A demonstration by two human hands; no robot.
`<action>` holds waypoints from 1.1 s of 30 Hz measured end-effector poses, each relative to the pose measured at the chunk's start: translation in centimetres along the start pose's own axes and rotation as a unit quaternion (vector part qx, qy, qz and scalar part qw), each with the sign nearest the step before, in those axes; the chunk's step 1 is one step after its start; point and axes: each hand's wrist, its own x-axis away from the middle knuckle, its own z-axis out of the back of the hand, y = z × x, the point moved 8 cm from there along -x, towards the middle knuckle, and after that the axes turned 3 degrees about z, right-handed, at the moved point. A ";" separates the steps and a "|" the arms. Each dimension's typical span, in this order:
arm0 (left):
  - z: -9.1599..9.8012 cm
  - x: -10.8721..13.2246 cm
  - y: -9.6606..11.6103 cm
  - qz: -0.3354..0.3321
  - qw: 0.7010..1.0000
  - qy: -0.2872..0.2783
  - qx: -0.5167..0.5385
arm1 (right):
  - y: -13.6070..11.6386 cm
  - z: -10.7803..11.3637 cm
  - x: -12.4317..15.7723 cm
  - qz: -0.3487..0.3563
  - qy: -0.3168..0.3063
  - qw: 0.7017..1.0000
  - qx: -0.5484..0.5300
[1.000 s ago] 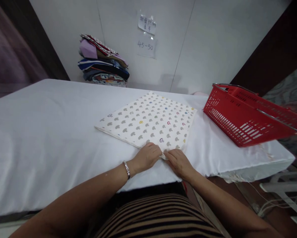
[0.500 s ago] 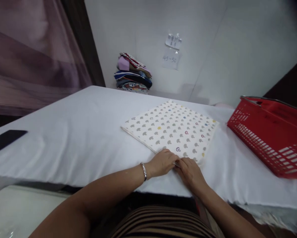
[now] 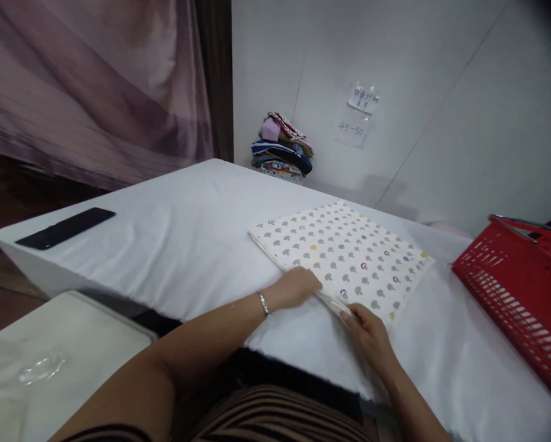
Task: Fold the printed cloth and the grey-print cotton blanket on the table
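A folded white cloth point(image 3: 337, 248) printed with grey and a few coloured mushroom-like shapes lies flat on the white-covered table point(image 3: 178, 245). My left hand point(image 3: 298, 286), with a silver bracelet at its wrist, is closed on the cloth's near edge. To its right, my right hand point(image 3: 370, 334) pinches the same edge close to the near corner. A short stretch of that edge shows between the two hands, slightly lifted. The fingertips under the cloth are hidden.
A red plastic basket point(image 3: 510, 288) stands at the right. A dark flat slab point(image 3: 67, 227) lies at the table's left end. Several folded fabrics point(image 3: 282, 147) are stacked by the wall, where handwritten signs point(image 3: 351, 129) hang. A pale surface point(image 3: 86, 350) sits below left.
My hands have moved apart along the cloth's near edge, showing more of it between them. The camera view has turned to the left, bringing the table's left end into sight.
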 end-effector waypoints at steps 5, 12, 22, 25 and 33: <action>4.5 3.1 -5.7 0.206 0.974 0.095 0.014 | 0.5 -0.1 0.0 -0.020 0.026 0.999 -0.018; -0.4 5.4 -2.4 0.298 0.895 0.010 0.332 | -0.4 0.3 0.8 0.018 0.078 0.997 -0.016; 1.3 3.7 -1.2 0.187 0.966 0.111 0.142 | -0.4 0.1 0.9 0.060 0.088 0.994 -0.028; 0.5 3.3 -1.2 0.164 0.983 0.047 0.066 | -0.5 0.0 0.9 0.058 0.084 0.995 -0.008; 0.1 2.0 0.0 0.092 0.993 0.010 -0.079 | -2.5 1.0 0.9 0.131 0.114 0.980 0.094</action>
